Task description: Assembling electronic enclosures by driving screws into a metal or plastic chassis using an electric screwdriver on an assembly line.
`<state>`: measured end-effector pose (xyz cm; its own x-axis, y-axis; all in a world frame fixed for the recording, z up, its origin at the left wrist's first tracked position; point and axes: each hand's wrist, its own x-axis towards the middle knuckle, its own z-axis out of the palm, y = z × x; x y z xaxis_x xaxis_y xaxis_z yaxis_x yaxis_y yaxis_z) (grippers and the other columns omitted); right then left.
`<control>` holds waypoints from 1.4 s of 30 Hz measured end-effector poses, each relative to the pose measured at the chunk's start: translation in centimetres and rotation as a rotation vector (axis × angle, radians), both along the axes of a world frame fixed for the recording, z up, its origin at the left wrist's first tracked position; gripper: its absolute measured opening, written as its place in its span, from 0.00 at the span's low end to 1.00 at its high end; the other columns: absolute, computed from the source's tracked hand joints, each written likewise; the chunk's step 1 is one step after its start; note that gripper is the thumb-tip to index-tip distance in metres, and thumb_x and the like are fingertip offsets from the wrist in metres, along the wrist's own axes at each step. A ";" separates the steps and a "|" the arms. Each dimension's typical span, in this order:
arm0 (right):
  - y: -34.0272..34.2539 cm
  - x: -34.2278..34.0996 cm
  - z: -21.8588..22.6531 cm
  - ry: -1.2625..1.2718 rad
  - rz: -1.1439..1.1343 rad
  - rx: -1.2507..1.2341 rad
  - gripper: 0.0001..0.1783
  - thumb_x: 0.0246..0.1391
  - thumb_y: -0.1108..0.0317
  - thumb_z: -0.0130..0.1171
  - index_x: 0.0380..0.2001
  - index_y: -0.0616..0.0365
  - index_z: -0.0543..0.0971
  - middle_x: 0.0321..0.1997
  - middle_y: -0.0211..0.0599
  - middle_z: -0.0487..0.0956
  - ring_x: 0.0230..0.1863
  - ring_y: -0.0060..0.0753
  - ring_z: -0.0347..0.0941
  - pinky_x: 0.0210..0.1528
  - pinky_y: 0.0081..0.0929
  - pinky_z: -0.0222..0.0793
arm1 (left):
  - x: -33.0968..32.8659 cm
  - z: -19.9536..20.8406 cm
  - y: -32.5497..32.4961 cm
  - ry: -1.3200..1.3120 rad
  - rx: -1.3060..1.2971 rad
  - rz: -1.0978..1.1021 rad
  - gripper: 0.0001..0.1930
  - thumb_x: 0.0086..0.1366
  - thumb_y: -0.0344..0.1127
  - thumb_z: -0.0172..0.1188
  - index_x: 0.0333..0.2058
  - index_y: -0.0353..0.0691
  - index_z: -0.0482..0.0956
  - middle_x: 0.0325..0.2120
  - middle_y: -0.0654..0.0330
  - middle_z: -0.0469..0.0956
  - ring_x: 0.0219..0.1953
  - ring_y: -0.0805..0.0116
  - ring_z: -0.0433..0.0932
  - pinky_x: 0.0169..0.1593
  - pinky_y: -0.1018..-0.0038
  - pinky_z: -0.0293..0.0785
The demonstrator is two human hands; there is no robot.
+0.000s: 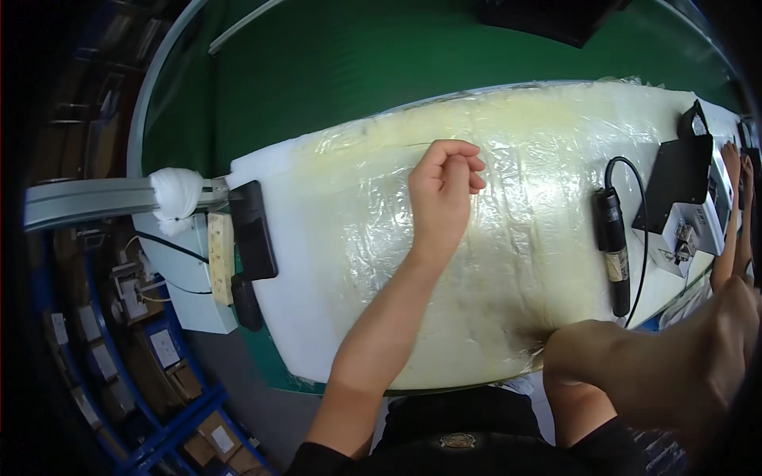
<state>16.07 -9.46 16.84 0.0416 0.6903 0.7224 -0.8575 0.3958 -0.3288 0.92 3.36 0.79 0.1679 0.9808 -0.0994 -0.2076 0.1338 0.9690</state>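
My left hand point(446, 186) is over the middle of the padded work surface, which is wrapped in wrinkled clear plastic film point(381, 246). Its fingers curl in with the thumb laid against them, and nothing shows in them. My right arm is bent up close on the right, and the right hand point(734, 333) is at the dark rim of the picture, its fingers not made out. Left of that arm lies a black cylindrical corded tool point(613, 246), perhaps an electric screwdriver, its cable looping at the top.
At the left edge lie a black smartphone point(254, 230) and a cream power strip point(221, 258). A metal rail point(87, 202) carries a white wrapped bundle point(176, 194). On the right stands a black and white metal housing point(675, 190), with another person's hands point(738, 170) beyond. Blue shelving point(159, 428) holds boxes.
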 end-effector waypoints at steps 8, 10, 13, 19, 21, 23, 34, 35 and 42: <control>0.5 -1.0 -0.4 -0.034 0.002 0.019 0.33 0.68 0.46 0.22 0.15 0.49 0.67 0.09 0.26 0.60 0.08 0.23 0.51 0.59 0.47 0.52 | -0.3 0.2 0.0 -0.002 -0.013 0.018 0.09 0.65 0.24 0.44 0.35 0.32 0.76 0.26 0.58 0.77 0.24 0.74 0.75 0.30 0.78 0.72; 0.5 -0.6 -0.3 -0.016 0.001 0.014 0.33 0.68 0.46 0.22 0.15 0.49 0.67 0.09 0.26 0.60 0.08 0.23 0.51 0.60 0.47 0.52 | -0.3 0.3 0.0 -0.004 -0.018 0.019 0.09 0.65 0.24 0.44 0.35 0.32 0.76 0.26 0.58 0.77 0.24 0.74 0.75 0.30 0.78 0.72; 0.3 -0.2 -0.4 0.005 -0.001 0.017 0.33 0.68 0.47 0.22 0.15 0.49 0.67 0.09 0.26 0.60 0.08 0.23 0.51 0.60 0.47 0.52 | -0.4 0.2 0.4 0.005 -0.002 0.014 0.09 0.65 0.24 0.45 0.35 0.32 0.76 0.26 0.58 0.77 0.24 0.74 0.75 0.30 0.79 0.72; 0.6 -0.8 -0.7 -0.040 -0.004 0.022 0.33 0.69 0.47 0.22 0.15 0.49 0.66 0.09 0.26 0.60 0.08 0.23 0.51 0.61 0.48 0.51 | 0.0 0.1 0.0 -0.008 -0.036 0.043 0.09 0.65 0.25 0.45 0.35 0.32 0.76 0.26 0.58 0.77 0.23 0.74 0.74 0.30 0.78 0.72; 0.9 -1.1 -0.8 -0.059 -0.007 0.033 0.33 0.69 0.47 0.22 0.14 0.49 0.66 0.08 0.26 0.60 0.08 0.23 0.51 0.61 0.48 0.51 | -0.3 0.1 0.2 0.019 0.000 0.071 0.09 0.65 0.26 0.46 0.35 0.31 0.76 0.26 0.58 0.77 0.23 0.74 0.74 0.30 0.77 0.72; 0.7 -1.2 -0.8 -0.064 -0.017 0.031 0.33 0.69 0.47 0.22 0.14 0.49 0.66 0.08 0.26 0.60 0.07 0.23 0.51 0.62 0.48 0.51 | 0.0 0.0 -0.1 0.018 -0.001 0.050 0.09 0.65 0.26 0.45 0.35 0.32 0.76 0.26 0.58 0.77 0.23 0.74 0.74 0.30 0.77 0.72; 0.6 -0.7 -0.3 -0.048 -0.021 0.015 0.34 0.69 0.48 0.22 0.14 0.49 0.66 0.08 0.26 0.60 0.07 0.23 0.51 0.63 0.49 0.50 | -0.3 0.4 0.0 -0.008 -0.025 0.021 0.09 0.66 0.24 0.45 0.35 0.33 0.76 0.27 0.60 0.77 0.25 0.77 0.74 0.30 0.80 0.72; 1.3 -0.6 -0.4 -0.058 -0.005 0.024 0.34 0.69 0.48 0.22 0.14 0.49 0.66 0.08 0.26 0.60 0.07 0.23 0.51 0.63 0.49 0.50 | -0.2 0.4 0.1 0.005 -0.019 0.030 0.09 0.65 0.25 0.45 0.35 0.33 0.76 0.26 0.59 0.77 0.24 0.76 0.74 0.30 0.79 0.72; 0.7 -0.6 -0.6 -0.050 -0.006 0.016 0.34 0.69 0.48 0.22 0.13 0.48 0.65 0.08 0.26 0.59 0.07 0.23 0.51 0.64 0.50 0.49 | -0.3 0.2 0.0 0.023 -0.009 0.016 0.10 0.65 0.25 0.44 0.35 0.32 0.76 0.27 0.58 0.77 0.25 0.73 0.75 0.31 0.78 0.72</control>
